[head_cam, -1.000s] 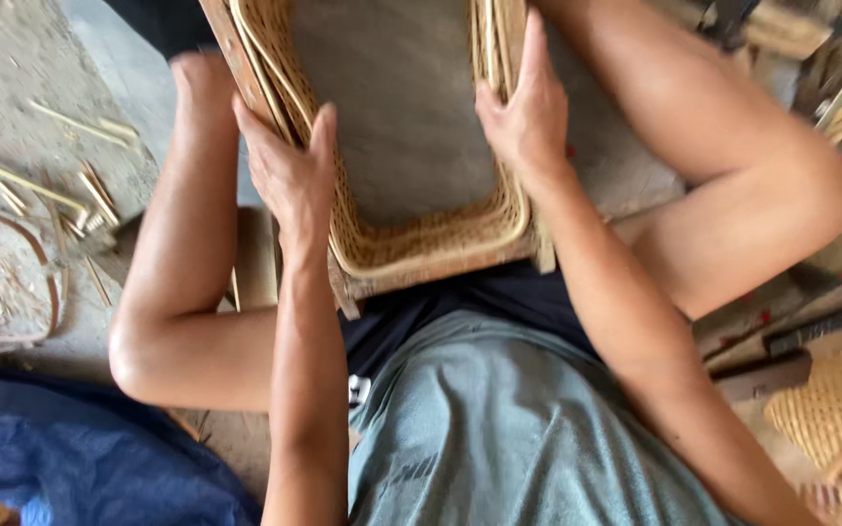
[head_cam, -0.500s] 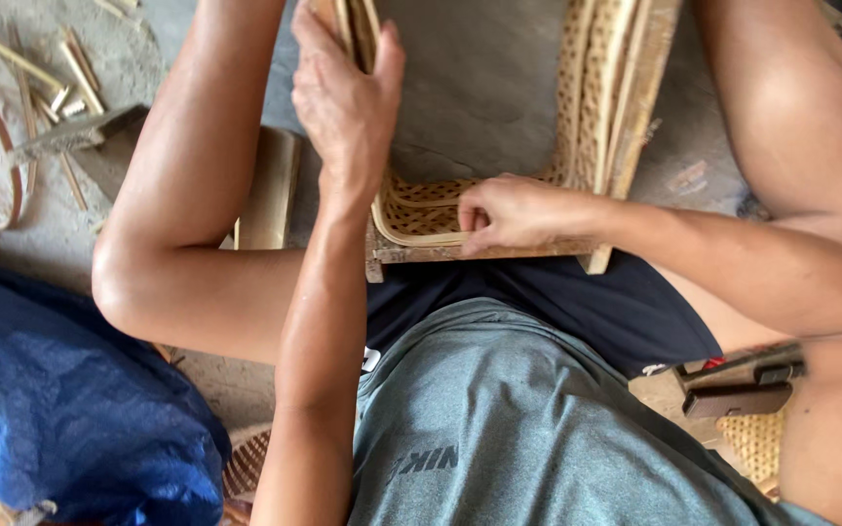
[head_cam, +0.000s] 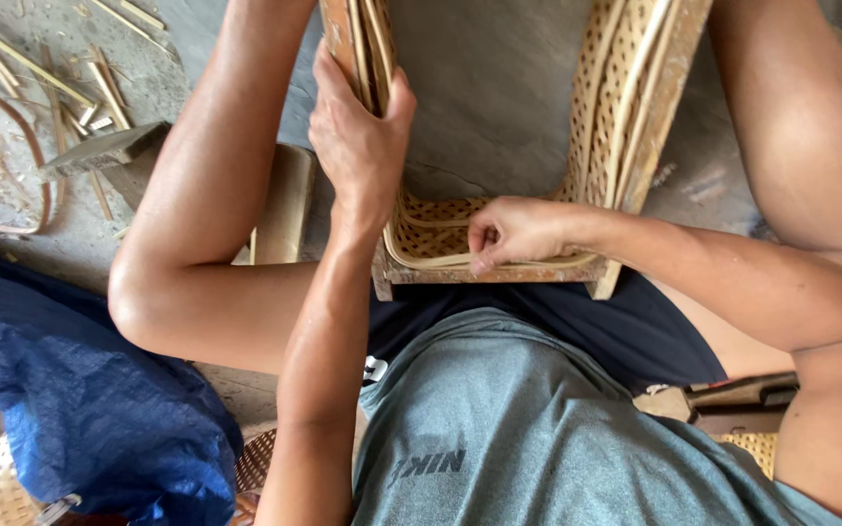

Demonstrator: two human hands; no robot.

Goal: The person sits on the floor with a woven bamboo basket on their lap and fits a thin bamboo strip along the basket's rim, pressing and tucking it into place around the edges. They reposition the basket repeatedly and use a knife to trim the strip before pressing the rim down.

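Note:
A wooden frame with woven cane panels (head_cam: 626,117) stands between my knees, its lower rail against my lap. My left hand (head_cam: 358,146) is wrapped around the frame's left upright and the cane strips running along it. My right hand (head_cam: 514,234) pinches a thin cane strip (head_cam: 440,261) against the bottom rail, fingers curled shut on it. The strip curves along the inner edge of the frame's bottom corner.
A blue tarp (head_cam: 70,390) lies at the lower left. Cane offcuts and shavings (head_cam: 41,88) litter the concrete floor at the upper left, beside a low wooden block (head_cam: 285,205). A dark-handled tool (head_cam: 733,394) rests by my right thigh, over a woven panel (head_cam: 757,448).
The view has swung right and down. My right hand came off the frame's right side and dropped to the bottom rail, where it now pinches the strip. My left hand keeps its hold.

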